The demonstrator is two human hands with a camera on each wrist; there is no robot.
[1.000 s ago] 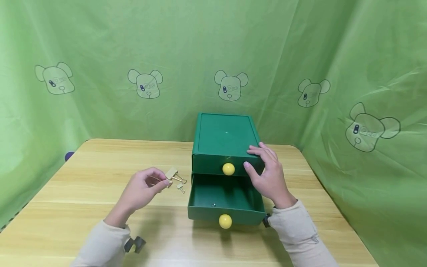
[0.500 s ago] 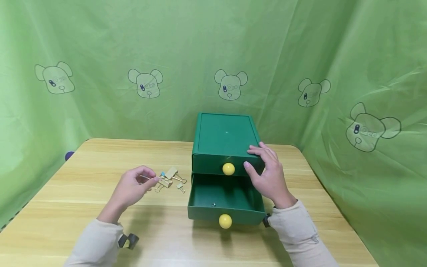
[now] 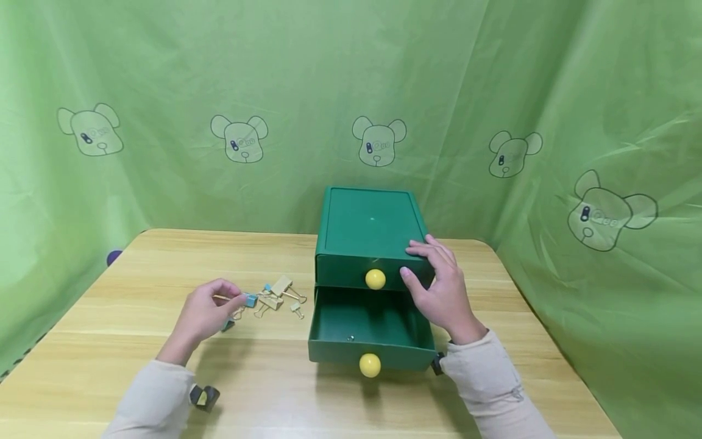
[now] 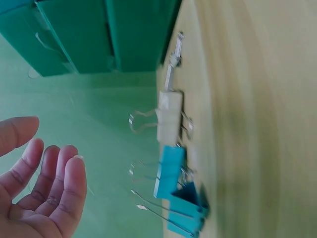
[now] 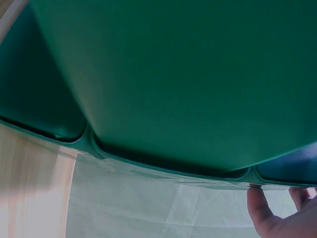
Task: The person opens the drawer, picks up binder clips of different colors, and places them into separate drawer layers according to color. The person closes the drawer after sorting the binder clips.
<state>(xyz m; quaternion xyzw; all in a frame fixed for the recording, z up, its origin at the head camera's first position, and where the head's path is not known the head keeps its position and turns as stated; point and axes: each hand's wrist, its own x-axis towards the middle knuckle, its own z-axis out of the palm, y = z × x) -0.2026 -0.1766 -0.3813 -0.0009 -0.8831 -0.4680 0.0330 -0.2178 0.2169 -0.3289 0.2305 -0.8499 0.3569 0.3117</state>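
the first blue clip is lying on the wooden table, just past the tips of the left hand; the second blue clip is sitting below that hand and is partly hidden by it. the left wrist view is showing the pair close together, wire arms projecting; whether they are touching is unclear. cream clips are lying alongside, toward the cabinet.

the left hand is hovering with its fingers loosely bent and its thumb parted from them; it is gripping nothing. for sound handling, thumb and forefinger should be pinching a clip by its body, since the wire arms are likely to swing or snag a neighbour. lifting straight up should be keeping the group undisturbed.

the right hand is resting at the cabinet's front right corner, fingers laid over the top, thumb against the upper drawer; it is not clenched. this contact is probably steadying the cabinet, and light pressure should be sufficing.

the lower drawer is standing pulled out; a shiny spot inside is proving too small to identify. a green curtain is hanging behind.
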